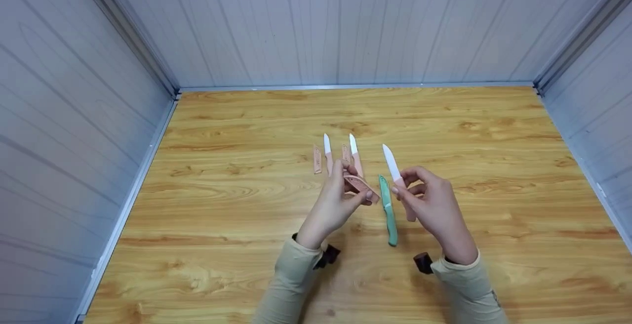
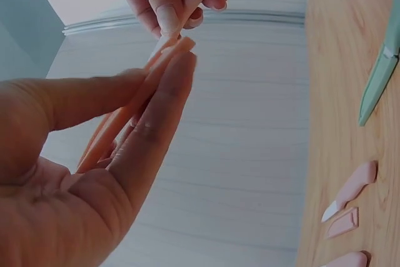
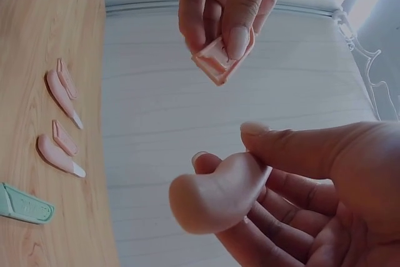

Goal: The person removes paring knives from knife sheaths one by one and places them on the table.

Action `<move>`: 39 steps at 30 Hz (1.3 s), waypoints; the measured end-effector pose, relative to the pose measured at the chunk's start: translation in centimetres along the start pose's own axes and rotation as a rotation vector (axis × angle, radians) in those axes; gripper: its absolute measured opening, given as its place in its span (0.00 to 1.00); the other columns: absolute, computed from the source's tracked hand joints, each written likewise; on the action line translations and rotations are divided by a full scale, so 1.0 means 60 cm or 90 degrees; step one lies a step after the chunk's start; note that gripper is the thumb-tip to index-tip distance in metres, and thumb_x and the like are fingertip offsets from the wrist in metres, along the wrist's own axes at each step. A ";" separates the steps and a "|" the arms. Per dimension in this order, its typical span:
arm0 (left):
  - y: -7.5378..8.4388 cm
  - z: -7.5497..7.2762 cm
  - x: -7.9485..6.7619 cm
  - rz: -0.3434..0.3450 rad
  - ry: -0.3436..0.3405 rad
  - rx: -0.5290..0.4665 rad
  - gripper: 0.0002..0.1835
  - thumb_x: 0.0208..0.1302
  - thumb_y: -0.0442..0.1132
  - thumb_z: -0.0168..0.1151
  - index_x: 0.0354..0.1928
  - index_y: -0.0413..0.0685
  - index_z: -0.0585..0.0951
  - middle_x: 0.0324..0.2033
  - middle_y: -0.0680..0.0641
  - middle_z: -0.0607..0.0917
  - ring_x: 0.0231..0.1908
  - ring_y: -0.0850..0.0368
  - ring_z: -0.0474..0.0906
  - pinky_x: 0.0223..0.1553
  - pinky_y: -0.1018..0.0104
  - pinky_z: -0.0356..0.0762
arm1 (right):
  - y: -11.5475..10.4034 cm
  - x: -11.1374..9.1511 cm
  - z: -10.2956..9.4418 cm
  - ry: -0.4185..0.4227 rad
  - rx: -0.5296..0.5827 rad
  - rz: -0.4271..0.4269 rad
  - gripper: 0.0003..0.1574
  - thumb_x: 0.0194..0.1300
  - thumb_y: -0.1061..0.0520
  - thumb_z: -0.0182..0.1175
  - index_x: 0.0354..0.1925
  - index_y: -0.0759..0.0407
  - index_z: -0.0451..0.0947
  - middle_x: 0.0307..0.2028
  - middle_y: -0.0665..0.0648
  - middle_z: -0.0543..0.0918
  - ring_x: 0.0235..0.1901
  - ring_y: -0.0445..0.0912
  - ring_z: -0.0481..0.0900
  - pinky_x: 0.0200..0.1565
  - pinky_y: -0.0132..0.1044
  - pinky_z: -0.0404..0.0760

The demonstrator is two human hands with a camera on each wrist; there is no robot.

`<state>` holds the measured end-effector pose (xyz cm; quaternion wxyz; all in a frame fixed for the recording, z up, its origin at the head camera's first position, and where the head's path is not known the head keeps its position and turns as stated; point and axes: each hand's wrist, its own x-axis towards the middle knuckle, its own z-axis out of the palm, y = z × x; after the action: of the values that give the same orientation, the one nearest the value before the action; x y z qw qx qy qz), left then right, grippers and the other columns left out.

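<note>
My left hand (image 1: 328, 210) pinches a pink knife sheath (image 1: 363, 187) between thumb and fingers, tilted down toward the right. In the right wrist view the open end of this sheath (image 3: 215, 64) shows under the thumb. My right hand (image 1: 437, 205) holds a paring knife (image 1: 391, 162) by its pink handle, its white blade bare and pointing away from me. The rounded handle end (image 3: 194, 204) faces the right wrist camera. Knife and sheath are apart in the head view. Between the hands, a green knife (image 1: 390, 222) lies on the table with its blade in a green sheath.
Farther back on the wooden table (image 1: 237, 166) lie two more pink-handled knives (image 1: 327, 142) (image 1: 353, 144) with white blades. Beside each is a pink sheath (image 1: 317, 159) (image 1: 346, 152), one partly behind my left hand. Pale panels (image 1: 316, 27) wall the table's back and sides.
</note>
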<state>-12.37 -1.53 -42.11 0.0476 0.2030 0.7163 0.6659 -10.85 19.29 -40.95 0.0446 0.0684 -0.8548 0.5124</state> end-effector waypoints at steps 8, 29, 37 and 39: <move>-0.007 -0.002 -0.001 -0.034 0.012 0.038 0.19 0.58 0.28 0.66 0.46 0.37 0.66 0.29 0.44 0.84 0.32 0.55 0.81 0.35 0.63 0.80 | 0.005 0.001 0.007 -0.022 0.024 0.017 0.10 0.62 0.57 0.66 0.42 0.57 0.79 0.32 0.55 0.80 0.25 0.46 0.83 0.21 0.42 0.80; -0.017 0.008 0.008 -0.034 0.008 0.056 0.16 0.61 0.24 0.61 0.50 0.34 0.72 0.30 0.38 0.84 0.32 0.44 0.81 0.31 0.59 0.82 | 0.007 0.012 0.013 -0.105 0.076 0.103 0.21 0.61 0.62 0.65 0.51 0.69 0.75 0.38 0.62 0.82 0.35 0.50 0.84 0.35 0.36 0.83; -0.026 0.006 0.011 -0.046 0.024 0.062 0.16 0.60 0.28 0.64 0.50 0.38 0.74 0.30 0.46 0.83 0.30 0.57 0.81 0.30 0.67 0.82 | 0.011 0.014 0.012 -0.127 0.089 0.122 0.22 0.62 0.63 0.64 0.53 0.69 0.74 0.42 0.64 0.80 0.37 0.51 0.84 0.37 0.40 0.83; -0.029 0.006 0.011 -0.052 0.039 0.070 0.16 0.59 0.28 0.66 0.49 0.38 0.75 0.31 0.47 0.82 0.30 0.58 0.80 0.29 0.67 0.81 | 0.013 0.014 0.012 -0.124 0.094 0.127 0.21 0.62 0.63 0.64 0.53 0.68 0.74 0.42 0.64 0.79 0.36 0.50 0.84 0.36 0.41 0.83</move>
<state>-13.27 -1.01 -43.73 0.0417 0.1555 0.7604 0.6292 -11.83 18.96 -41.84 -0.0948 0.0357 -0.8177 0.5666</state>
